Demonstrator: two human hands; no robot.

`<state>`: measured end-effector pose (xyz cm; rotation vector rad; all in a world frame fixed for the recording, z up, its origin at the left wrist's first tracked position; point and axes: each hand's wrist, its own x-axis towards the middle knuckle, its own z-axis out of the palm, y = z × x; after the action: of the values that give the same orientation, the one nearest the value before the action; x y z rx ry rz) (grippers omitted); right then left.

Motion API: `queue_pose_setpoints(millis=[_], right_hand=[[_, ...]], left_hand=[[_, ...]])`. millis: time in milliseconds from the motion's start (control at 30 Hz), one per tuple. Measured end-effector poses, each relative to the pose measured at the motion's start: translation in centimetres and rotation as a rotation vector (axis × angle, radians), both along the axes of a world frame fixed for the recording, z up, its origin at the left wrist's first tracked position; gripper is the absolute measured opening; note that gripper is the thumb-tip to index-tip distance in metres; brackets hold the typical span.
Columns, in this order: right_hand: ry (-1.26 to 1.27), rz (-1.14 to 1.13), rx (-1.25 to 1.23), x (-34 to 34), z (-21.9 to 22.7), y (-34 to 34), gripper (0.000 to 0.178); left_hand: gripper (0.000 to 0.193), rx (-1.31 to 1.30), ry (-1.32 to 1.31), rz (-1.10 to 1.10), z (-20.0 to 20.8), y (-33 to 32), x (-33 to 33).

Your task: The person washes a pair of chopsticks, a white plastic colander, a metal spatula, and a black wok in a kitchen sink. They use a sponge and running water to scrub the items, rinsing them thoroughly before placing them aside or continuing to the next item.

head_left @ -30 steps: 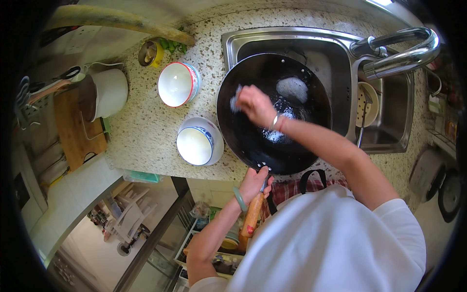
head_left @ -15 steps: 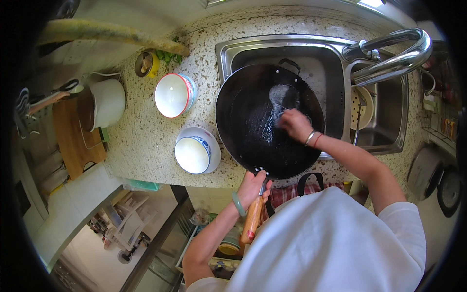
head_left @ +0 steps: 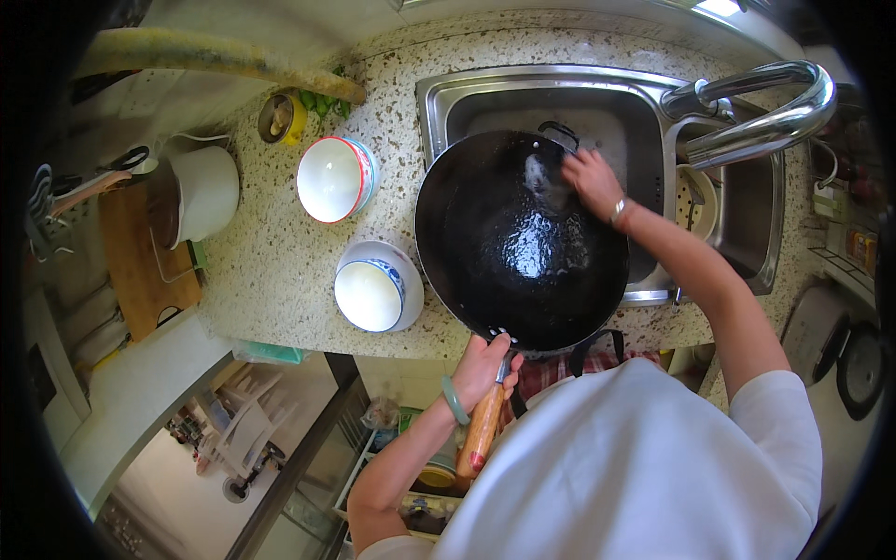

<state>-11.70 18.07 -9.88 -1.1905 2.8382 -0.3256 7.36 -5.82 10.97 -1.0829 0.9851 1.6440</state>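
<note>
A large black wok (head_left: pixel 467 233) lies over the sink's near left part, its inside wet and shiny with a whitish foamy streak. My left hand (head_left: pixel 490 364) is closed round the base of its wooden handle (head_left: pixel 481 425), where the metal joins. At the wok's far right rim, close to the small loop handle (head_left: pixel 558 131), my right hand (head_left: pixel 595 184) has its fingers bent down against the inner wall. They look closed, and whatever is under them is hidden.
The double steel sink (head_left: pixel 560 73) has a chrome tap (head_left: pixel 775 131) on its right, above a cream strainer (head_left: pixel 705 201). Two bowls stand left of the wok: a red-rimmed bowl (head_left: pixel 329 179) and a blue-patterned bowl (head_left: pixel 367 297). A white pot (head_left: pixel 207 196) is further left.
My right hand has moved from the wok's middle right up to its far right rim. The foam has spread and thinned, and the wok has shifted slightly toward me. My left hand keeps its grip.
</note>
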Motion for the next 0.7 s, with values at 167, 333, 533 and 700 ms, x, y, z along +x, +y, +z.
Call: queue_pose_setpoints(millis=[167,333,533,700], right_hand=[[-0.182,-0.023,-0.08,6.2,0.7,-1.9,0.015],[-0.009,-0.024,-0.113,-1.2,0.1,-7.0,0.012],[-0.2,-0.174,-0.253,4.0,-1.3,-5.6,0.013],[-0.462,-0.098,-0.563,8.1,1.6,-8.4,0.007]], left_hand=[[0.013,0.006,-0.008,0.01,0.1,0.1,0.0],[0.01,0.012,-0.019,0.014,0.5,0.0,0.3],[0.008,0.025,-0.039,0.019,0.9,0.1,-0.2],[0.008,0.036,-0.111,0.046,0.3,0.0,0.4]])
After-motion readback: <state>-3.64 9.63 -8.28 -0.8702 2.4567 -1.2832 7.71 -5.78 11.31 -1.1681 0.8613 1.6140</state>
